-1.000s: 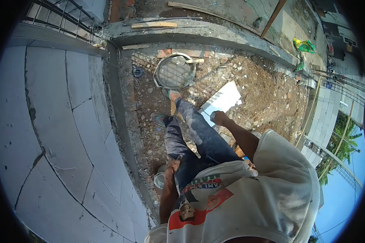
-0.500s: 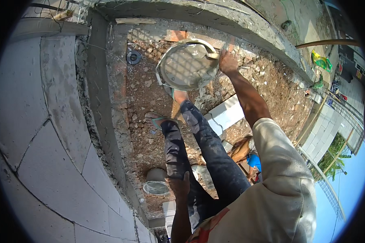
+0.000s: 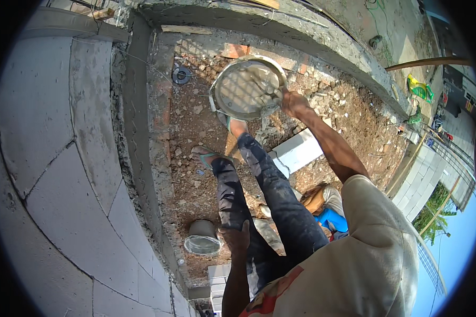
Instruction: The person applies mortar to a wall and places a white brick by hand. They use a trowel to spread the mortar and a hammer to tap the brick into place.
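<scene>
A round tub [image 3: 212, 100] of wet grey mortar [image 3: 240, 87] stands on the rubble ground just beyond my feet. My right hand [image 3: 296, 104] is closed at the tub's right rim, gripping a trowel whose handle is mostly covered by my fingers. Its blade is down among the lumpy mortar at the right side and hard to make out. My left hand [image 3: 235, 238] rests on my left leg in dark trousers, thumb apart from the fingers, holding nothing.
Pale blocks [image 3: 299, 151] lie right of my legs. A grey bucket [image 3: 202, 236] stands left of my left hand. A block wall [image 3: 42, 132] rises at the left; a concrete beam [image 3: 322, 42] crosses the far side. Another person [image 3: 328, 208] crouches at the lower right.
My right hand has drawn slightly nearer and down along the rim. The mortar's smooth surface has become lumpy and stirred. The other person has shifted; my left hand stays on my leg.
</scene>
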Tool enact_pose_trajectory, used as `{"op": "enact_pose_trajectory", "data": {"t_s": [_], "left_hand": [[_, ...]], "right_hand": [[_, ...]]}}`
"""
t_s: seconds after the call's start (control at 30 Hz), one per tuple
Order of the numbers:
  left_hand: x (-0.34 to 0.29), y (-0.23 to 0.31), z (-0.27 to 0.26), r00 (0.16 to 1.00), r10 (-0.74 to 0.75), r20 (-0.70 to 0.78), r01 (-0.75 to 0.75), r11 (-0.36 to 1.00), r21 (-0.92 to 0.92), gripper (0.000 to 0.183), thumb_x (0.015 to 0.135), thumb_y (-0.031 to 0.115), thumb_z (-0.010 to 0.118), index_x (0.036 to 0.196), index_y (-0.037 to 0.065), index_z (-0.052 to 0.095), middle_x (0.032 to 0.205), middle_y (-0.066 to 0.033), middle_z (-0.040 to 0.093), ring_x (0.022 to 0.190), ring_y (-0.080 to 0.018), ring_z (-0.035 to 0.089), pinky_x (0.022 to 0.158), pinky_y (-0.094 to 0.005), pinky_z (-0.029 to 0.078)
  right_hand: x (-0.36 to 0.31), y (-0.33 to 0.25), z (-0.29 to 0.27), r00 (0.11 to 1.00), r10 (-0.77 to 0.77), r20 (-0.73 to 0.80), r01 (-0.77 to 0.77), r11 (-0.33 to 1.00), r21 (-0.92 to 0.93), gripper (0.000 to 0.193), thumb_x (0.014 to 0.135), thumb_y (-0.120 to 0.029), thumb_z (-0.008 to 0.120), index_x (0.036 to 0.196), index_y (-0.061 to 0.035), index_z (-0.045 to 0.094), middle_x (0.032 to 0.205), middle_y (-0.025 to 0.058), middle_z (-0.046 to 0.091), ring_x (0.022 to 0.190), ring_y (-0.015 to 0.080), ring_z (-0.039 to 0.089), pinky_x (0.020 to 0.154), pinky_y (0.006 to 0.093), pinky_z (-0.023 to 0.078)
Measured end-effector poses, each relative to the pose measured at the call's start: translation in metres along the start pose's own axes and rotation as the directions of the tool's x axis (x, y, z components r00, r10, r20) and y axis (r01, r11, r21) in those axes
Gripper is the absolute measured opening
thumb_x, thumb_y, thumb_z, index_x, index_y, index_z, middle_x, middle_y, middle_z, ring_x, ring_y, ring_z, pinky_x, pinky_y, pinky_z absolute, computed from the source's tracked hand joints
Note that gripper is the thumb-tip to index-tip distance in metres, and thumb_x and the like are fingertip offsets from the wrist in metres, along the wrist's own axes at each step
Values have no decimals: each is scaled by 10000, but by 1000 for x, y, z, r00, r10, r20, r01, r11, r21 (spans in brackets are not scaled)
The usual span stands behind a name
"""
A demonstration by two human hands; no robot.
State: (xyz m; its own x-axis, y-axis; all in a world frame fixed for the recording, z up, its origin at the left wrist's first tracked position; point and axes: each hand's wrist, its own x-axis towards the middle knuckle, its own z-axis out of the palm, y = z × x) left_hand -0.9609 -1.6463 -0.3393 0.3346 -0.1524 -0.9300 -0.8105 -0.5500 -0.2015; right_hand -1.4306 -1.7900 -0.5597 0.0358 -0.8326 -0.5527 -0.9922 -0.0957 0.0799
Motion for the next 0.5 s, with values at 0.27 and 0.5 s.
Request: {"op": "enact_pose_trajectory", "data": {"t_s": [0.27,0.5], "left_hand": [[11,-13,17,1000,-18,9,17,996,86,1370,801,701,830,1562,-222,163,1597,-459,312,1522,-557,339,1265,-519,347],[3,-15,2,997,-9,-74,13,998,59,1324,786,725,828,1556,-175,236,1517,-393,446,1438,-501,490,1191,-522,440]], "right_hand": [[22,-52,98,941,-260,-218,108,838,-535,167,827,-57,665,945,42,730,659,58,542,550,171,545,412,364,420],[-33,-94,2,918,392,63,-239,420,875,657,939,-475,826,1375,-16,650,1177,183,748,1040,310,695,936,436,571]]}}
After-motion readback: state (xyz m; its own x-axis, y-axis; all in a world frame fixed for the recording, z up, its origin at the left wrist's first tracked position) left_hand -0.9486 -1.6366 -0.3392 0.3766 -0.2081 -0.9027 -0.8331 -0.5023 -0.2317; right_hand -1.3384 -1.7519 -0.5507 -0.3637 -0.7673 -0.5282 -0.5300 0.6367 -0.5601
